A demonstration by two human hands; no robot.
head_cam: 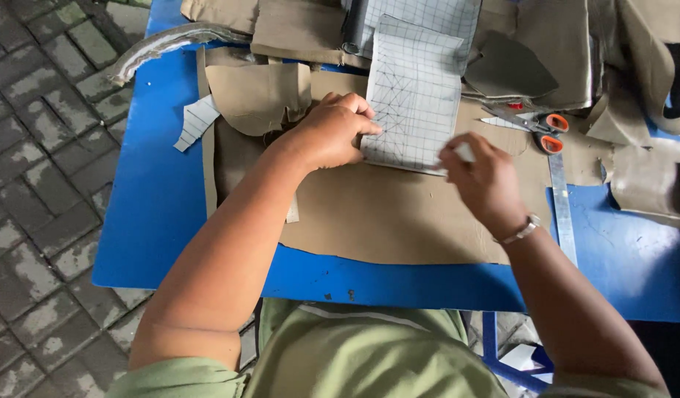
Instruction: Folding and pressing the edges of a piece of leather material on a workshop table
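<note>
Two bare hands are all I have to steer by here, both working over a blue table (155, 199) that fills most of my view and runs off the right edge. Beyond its left side I see a floor of grey paving blocks (37, 147), worn and patchy. Across the table lies a big tan sheet (399, 221), flat, its near edge close to the table's front. On top of it sits a white gridded pattern piece (413, 96) with pencilled lines crossing it; its upper end runs under more gridded paper at the top, so I can't see where it finishes.

My left hand (331, 133) rests curled on the tan sheet, fingertips pressing the pattern's left edge. My right hand (487, 180) is closed narrowly around a small white thing (465, 152) at the pattern's lower right corner; it may be chalk, but motion blur and my own fingers hide most of it. A watch band (522, 230) circles that wrist.

A heap of tan offcuts (259, 96) crowds the far side, overlapping so that single pieces are hard to separate, and the pile at the right is cut off by the frame. A metal ruler (562, 214) lies just right of my right hand, part of it on the tan sheet. Orange-handled scissors (535, 127) rest beyond that hand, blades pointing left.
</note>
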